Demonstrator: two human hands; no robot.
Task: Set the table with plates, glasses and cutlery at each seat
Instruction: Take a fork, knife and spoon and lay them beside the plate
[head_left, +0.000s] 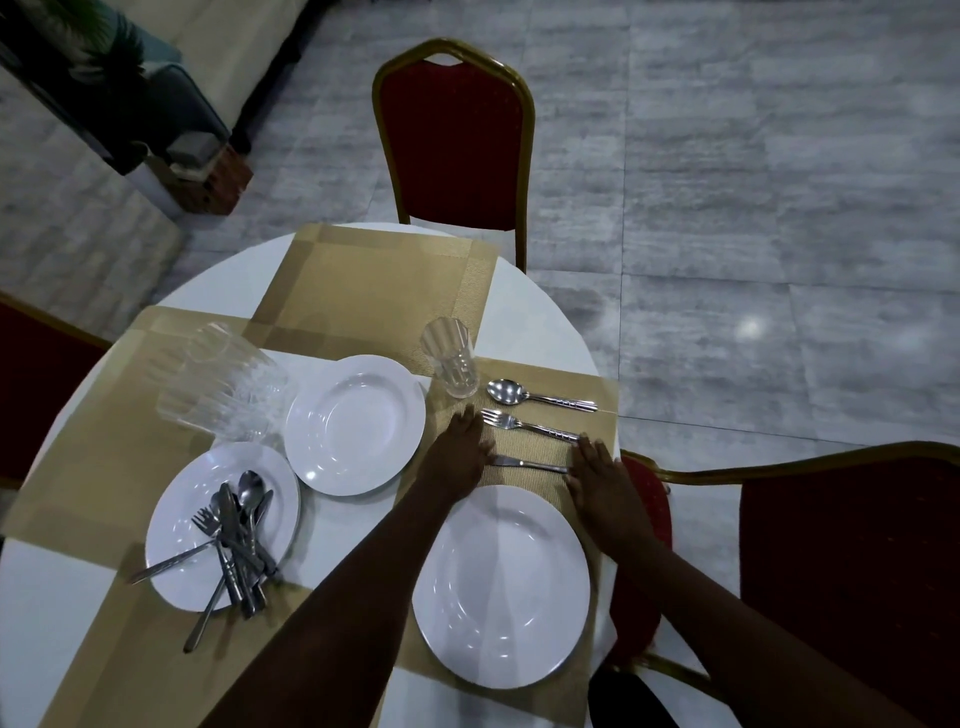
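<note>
Knife (530, 463) between hands, beside plate (501, 587) rim.

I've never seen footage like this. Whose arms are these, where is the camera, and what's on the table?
No machine here: a person wears a camera on their head, looking down at their own bare arms. The left hand and right hand lie flat at either end of a steel knife, gripping nothing. Beside it on the gold woven placemat lie a fork, a spoon, a clear glass and a white plate. Spare cutlery sits piled on another plate.
</note>
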